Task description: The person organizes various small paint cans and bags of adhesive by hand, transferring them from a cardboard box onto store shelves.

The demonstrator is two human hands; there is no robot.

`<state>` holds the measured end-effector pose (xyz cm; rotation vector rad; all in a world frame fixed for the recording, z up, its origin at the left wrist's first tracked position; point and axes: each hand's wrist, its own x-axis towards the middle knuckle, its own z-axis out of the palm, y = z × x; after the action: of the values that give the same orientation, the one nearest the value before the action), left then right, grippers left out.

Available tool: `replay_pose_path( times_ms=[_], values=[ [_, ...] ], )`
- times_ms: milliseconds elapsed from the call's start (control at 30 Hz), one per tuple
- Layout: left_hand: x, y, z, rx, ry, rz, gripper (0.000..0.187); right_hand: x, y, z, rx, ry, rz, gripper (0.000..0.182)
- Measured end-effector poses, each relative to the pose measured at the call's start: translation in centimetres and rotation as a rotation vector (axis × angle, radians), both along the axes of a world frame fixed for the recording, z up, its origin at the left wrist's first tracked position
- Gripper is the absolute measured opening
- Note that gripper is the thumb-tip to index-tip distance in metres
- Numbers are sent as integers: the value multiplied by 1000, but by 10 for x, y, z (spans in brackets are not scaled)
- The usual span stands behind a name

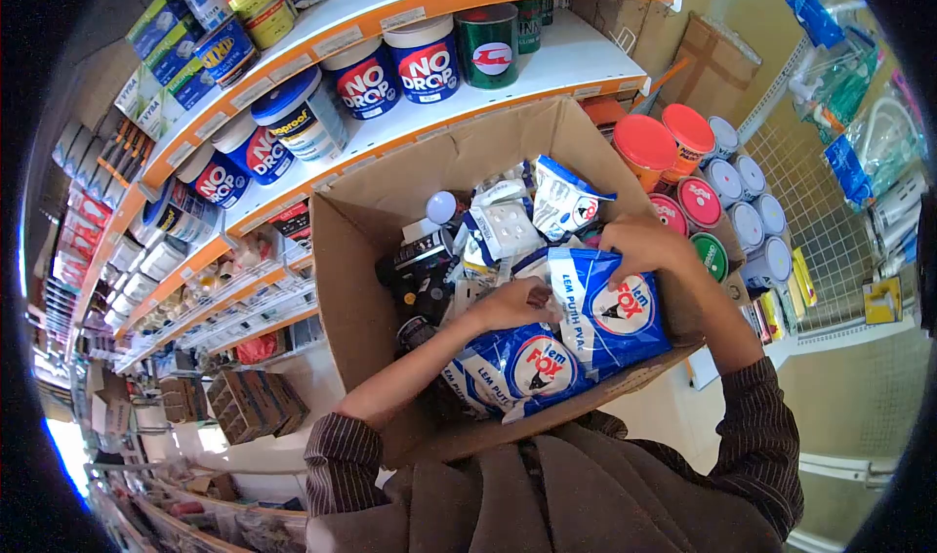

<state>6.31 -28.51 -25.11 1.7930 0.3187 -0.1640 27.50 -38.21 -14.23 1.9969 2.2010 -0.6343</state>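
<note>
A large cardboard box (pixel 353 289) stands open against my front. In it, my right hand (pixel 639 245) grips the top corner of a blue and white bag of white glue (pixel 595 343), thumb on the printed front. My left hand (pixel 515 305) is in the middle of the box with its fingers curled, at the top edge of a second glue bag (pixel 522 366); what they hold, if anything, is hidden. Beyond the hands lie a smaller blue and white packet (pixel 568 200), a white packaged item (pixel 506 229), a round light-coloured item (pixel 442 206) and dark packages (pixel 422 275).
Shelves with orange edges (pixel 390 114) carry paint tubs (pixel 427 60) and cans (pixel 488 45) behind the box. To the right are stacked red-lidded tubs (pixel 644 143), blue-lidded tubs (pixel 747 226) and a wire rack (pixel 830 202). Cartons (pixel 256 404) sit on the floor at left.
</note>
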Motion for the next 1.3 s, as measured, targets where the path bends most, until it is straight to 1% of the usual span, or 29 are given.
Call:
replay_pose_path(
  times_ms=[33, 100, 167, 200, 233, 300, 367, 400, 433, 467, 500, 567, 600, 633, 700, 767, 833, 867, 900, 933, 967, 1000, 1033, 1067, 1100, 1133, 1167, 1233, 1300],
  values=[
    [-1, -4, 13, -23, -63, -39, 49, 0, 1, 11, 2, 47, 58, 39],
    [-2, -11, 34, -10, -186, 41, 51, 0, 4, 42, 7, 138, 174, 35],
    [-3, -14, 42, 76, -381, 131, 48, -6, 2, 80, 196, 293, 122, 34],
    [0, -14, 46, -46, -371, 236, 44, -7, 4, 96, 307, 346, 123, 32],
    [-2, -13, 69, -85, -408, 325, 40, -5, 10, 106, 419, 397, 122, 30],
    [-1, -9, 99, -5, -387, 686, 37, -3, 27, 112, 694, 470, 23, 33],
    [-1, 6, 119, 106, -579, 808, 39, -24, 48, 105, 860, 950, -284, 45],
    [-3, 12, 122, -36, -620, 844, 41, -31, 59, 98, 931, 1190, -436, 51],
    [-5, 19, 125, -176, -663, 880, 43, -35, 64, 87, 870, 1175, -467, 67],
    [-7, 26, 123, -219, -764, 893, 45, -42, 66, 74, 924, 1016, -452, 68],
    [-14, 34, 123, -297, -780, 879, 42, -52, 68, 62, 979, 861, -428, 70],
    [-27, 40, 129, -375, -765, 913, 42, -65, 74, 42, 518, 1250, -272, 67],
    [-38, 46, 133, -384, -652, 890, 44, -73, 73, 47, 378, 1418, -258, 65],
    [-43, 45, 140, -402, -653, 894, 44, -79, 73, 55, 226, 1574, -246, 64],
    [-52, 59, 146, -280, -661, 888, 42, -83, 79, 76, 372, 1446, -172, 58],
    [-59, 67, 190, -82, -615, 867, 39, -82, 95, 98, 521, 1298, -103, 58],
    [-56, 89, 226, 33, -691, 900, 31, -79, 126, 119, 680, 1269, -71, 57],
    [-55, 113, 242, 188, -699, 893, 29, -82, 136, 141, 735, 1250, -23, 56],
    [-51, 138, 258, 261, -698, 915, 30, -79, 156, 156, 764, 1191, -7, 54],
    [-49, 156, 278, 354, -708, 939, 32, -76, 182, 166, 735, 1267, -26, 51],
    [-46, 177, 293, 405, -674, 972, 32, -76, 204, 179, 832, 1162, -69, 54],
    [-43, 213, 298, 506, -683, 1020, 37, -71, 234, 184, 816, 1188, -95, 60],
    [-40, 253, 294, 875, -600, 1162, 39, -70, 256, 187, 884, 1113, -167, 70],
    [-38, 260, 287, 1125, -659, 1198, 38, -58, 288, 181, 951, 927, -176, 73],
    [-39, 262, 287, 1381, -715, 1224, 37, -46, 313, 171, 998, 644, -168, 72],
    [-39, 250, 287, 1362, -670, 1163, 33, -31, 336, 156, 992, 440, -67, 69],
    [-42, 248, 281, 1359, -656, 972, 35, -41, 325, 157, 796, 224, -244, 61],
    [-41, 228, 265, 1364, -533, 814, 39, -56, 308, 148, 838, 201, -226, 51],
    [-38, 235, 245, 1441, -422, 750, 43, -65, 305, 140, 898, 195, -207, 46]
  ],
)
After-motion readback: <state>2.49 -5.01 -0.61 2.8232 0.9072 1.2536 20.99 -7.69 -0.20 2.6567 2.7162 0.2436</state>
